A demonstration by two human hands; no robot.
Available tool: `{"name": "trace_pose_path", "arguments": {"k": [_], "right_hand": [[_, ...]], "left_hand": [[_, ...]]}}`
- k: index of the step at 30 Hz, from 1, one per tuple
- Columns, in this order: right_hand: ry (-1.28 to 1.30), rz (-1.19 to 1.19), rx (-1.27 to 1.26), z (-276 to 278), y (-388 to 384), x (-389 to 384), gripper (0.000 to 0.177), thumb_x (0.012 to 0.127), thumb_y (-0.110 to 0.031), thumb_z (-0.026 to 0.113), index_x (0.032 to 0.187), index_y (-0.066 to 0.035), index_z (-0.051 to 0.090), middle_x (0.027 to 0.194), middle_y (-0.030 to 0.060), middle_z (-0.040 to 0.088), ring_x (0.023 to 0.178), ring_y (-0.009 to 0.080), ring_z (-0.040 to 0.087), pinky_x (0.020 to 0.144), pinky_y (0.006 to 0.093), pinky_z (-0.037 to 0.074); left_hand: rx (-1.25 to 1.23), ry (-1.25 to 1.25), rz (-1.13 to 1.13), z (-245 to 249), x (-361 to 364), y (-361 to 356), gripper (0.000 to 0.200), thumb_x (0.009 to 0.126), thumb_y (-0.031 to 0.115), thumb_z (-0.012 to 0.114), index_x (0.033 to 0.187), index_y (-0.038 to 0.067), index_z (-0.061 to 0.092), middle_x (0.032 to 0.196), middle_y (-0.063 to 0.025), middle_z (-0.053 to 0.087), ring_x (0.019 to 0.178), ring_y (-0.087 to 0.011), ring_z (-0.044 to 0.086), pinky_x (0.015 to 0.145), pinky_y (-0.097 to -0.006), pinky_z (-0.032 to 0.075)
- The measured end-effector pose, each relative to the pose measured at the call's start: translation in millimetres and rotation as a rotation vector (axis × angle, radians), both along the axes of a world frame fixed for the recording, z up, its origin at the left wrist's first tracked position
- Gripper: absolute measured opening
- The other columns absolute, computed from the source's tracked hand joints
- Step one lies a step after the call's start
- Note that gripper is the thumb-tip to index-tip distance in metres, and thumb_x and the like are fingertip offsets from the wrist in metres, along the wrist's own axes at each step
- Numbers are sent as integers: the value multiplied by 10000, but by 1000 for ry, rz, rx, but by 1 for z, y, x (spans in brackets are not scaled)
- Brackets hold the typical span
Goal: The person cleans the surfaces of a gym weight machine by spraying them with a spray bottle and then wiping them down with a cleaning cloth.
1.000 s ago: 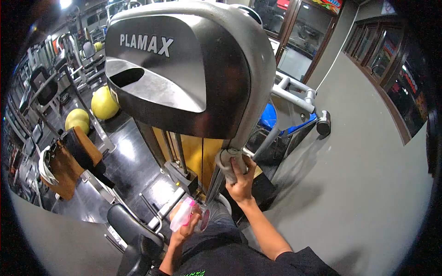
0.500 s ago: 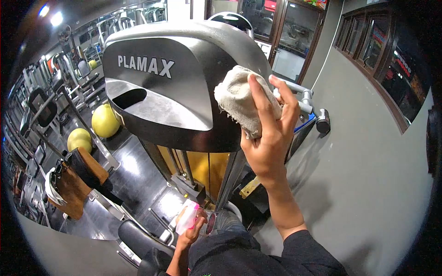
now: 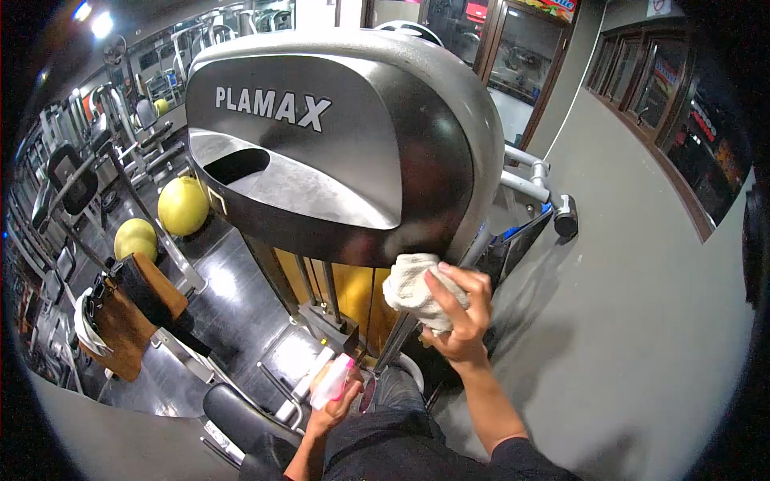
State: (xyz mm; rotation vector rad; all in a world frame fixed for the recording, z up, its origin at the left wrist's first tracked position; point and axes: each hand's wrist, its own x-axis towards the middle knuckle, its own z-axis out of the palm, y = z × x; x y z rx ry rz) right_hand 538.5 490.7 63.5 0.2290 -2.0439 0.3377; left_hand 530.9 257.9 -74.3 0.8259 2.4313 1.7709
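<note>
A folded, off-white cloth [image 3: 415, 290] is gripped in my right hand [image 3: 464, 321], fingers curled over its right side. The cloth overlaps the lower right edge of the gym machine's dark cover [image 3: 301, 180], which carries the word PLAMAX and has an oval hollow on its left. Low in front of my body, my left hand [image 3: 338, 407] is wrapped around a translucent spray bottle [image 3: 327, 389] with a pink top. Under the cover, the machine's guide rods and yellow panel [image 3: 353, 301] show.
A black padded seat [image 3: 245, 417] stands at lower left. Two yellow exercise balls [image 3: 183, 206] lie on the dark, shiny floor [image 3: 233, 280]. A grey wall [image 3: 634, 280] runs along the right, with grey machine bars [image 3: 525, 184] close to it. More gym equipment fills the far left.
My right hand has moved down with the cloth, from the cover's right side to its lower edge. The left hand stays low with the bottle. The cover appears slightly larger and further right.
</note>
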Motion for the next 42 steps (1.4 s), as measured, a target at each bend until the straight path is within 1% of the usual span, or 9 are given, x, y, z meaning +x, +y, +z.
{"name": "trace_pose_path", "arguments": {"k": [5, 10, 17, 21, 25, 29, 35, 38, 42], "right_hand": [[247, 22, 159, 64, -30, -19, 430, 724, -211, 665, 1152, -222, 629, 1137, 14, 563, 902, 196, 510, 752, 282, 472], [-49, -258, 328, 83, -60, -50, 419, 763, -186, 581, 1179, -229, 597, 1104, -52, 564, 907, 139, 523, 590, 208, 501], [-168, -257, 318, 76, -51, -26, 429, 761, -179, 568, 1188, -218, 583, 994, -65, 572, 873, 118, 528, 512, 214, 477], [-456, -19, 151, 77, -38, 9, 661, 542, -157, 718, 1190, -160, 590, 1039, -29, 596, 823, 169, 562, 580, 277, 512], [-158, -29, 160, 99, -25, 13, 667, 560, -193, 748, 1209, -185, 595, 1092, 29, 587, 851, 190, 551, 639, 282, 512], [177, -96, 178, 126, -11, -23, 625, 596, -29, 672, 1198, -186, 614, 1237, 118, 505, 1059, 277, 514, 859, 374, 451], [172, -280, 224, 114, -16, -50, 703, 516, 22, 701, 1161, -249, 625, 1140, 44, 511, 948, 238, 470, 820, 356, 403], [128, -246, 155, 81, -12, -35, 648, 549, -43, 726, 1164, -217, 619, 1125, 63, 501, 971, 267, 469, 834, 374, 411], [27, -237, 88, 21, -4, -15, 588, 590, -98, 739, 1155, -214, 621, 1117, 86, 495, 953, 292, 485, 799, 382, 454]], "left_hand": [[-3, -7, 5, 3, 2, -7, 147, 777, 171, 650, 813, 35, 608, 756, -123, 581, 719, -315, 556, 637, -386, 427], [-45, 105, 41, 17, -3, -11, 220, 874, 223, 579, 852, 8, 622, 758, -78, 623, 709, -228, 590, 668, -318, 454], [-64, -40, -36, 22, -12, -7, 211, 829, 227, 595, 745, 34, 606, 763, -102, 599, 734, -315, 549, 687, -397, 419], [-37, 14, -36, 26, -17, -3, 195, 830, 225, 601, 785, 36, 613, 783, -119, 599, 728, -323, 544, 696, -405, 421], [-98, -91, -118, 0, -23, -3, 180, 824, 210, 614, 846, 32, 615, 794, -130, 597, 737, -332, 549, 687, -408, 430], [-66, 164, -49, 21, -22, -3, 184, 817, 195, 631, 845, 15, 605, 762, -132, 584, 732, -313, 561, 655, -387, 440], [-14, -401, 34, 26, -8, -8, 207, 810, 208, 653, 840, 11, 598, 739, -104, 574, 670, -271, 549, 625, -363, 436], [27, -83, -5, 7, -15, -9, 203, 821, 212, 635, 820, 12, 600, 738, -111, 573, 688, -279, 547, 643, -370, 435], [-18, -145, -28, 0, -20, -9, 213, 832, 227, 612, 790, 18, 608, 742, -114, 576, 721, -289, 543, 672, -378, 428]]}}
